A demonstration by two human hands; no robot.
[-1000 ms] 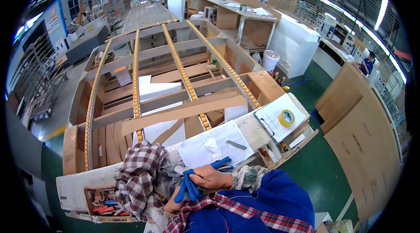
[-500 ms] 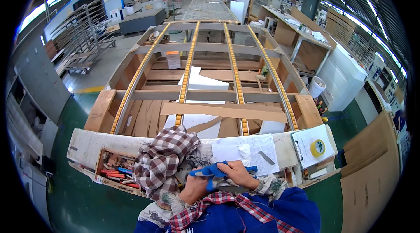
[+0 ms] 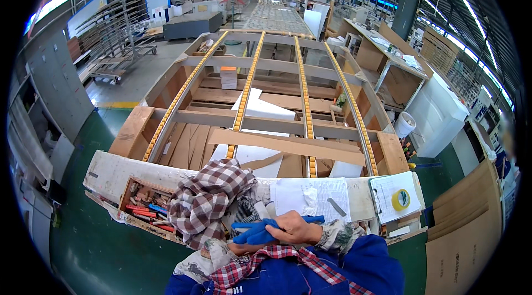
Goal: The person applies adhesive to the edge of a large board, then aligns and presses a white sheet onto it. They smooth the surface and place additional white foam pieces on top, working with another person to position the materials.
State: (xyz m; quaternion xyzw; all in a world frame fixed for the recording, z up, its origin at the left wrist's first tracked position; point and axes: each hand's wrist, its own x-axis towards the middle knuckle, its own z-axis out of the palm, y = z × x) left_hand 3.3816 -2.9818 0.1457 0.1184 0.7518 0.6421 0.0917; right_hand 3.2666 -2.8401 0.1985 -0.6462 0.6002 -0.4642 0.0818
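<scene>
A blue and grey work glove (image 3: 258, 234) is bunched in front of my body, at the near edge of the worktop. My right hand (image 3: 295, 228) is closed on it, fingers bent and thumb toward the left. Below the glove, a strip of my left hand (image 3: 239, 249) shows; its fingers are hidden by the glove. Another blue piece (image 3: 316, 219) pokes out beyond my right hand, perhaps part of a second glove. Left of my hands lies a crumpled brown-and-white checked cloth (image 3: 213, 195). Printed sheets (image 3: 332, 192) lie just beyond my right hand, with a grey flat strip (image 3: 336, 206) on them.
A wooden box (image 3: 126, 198) of markers and small pieces sits at the left. At the right, a clipboard (image 3: 382, 184) carries a yellow tape roll (image 3: 400, 199). Ahead stretches a wooden frame with yellow roller rails (image 3: 244, 95), cardboard strips (image 3: 288, 147) lying across it. Cardboard sheets (image 3: 465, 228) lean at right.
My right hand has moved slightly down and left over the glove. My left hand has dropped lower and is now mostly covered. The view has tilted and shifted a little.
</scene>
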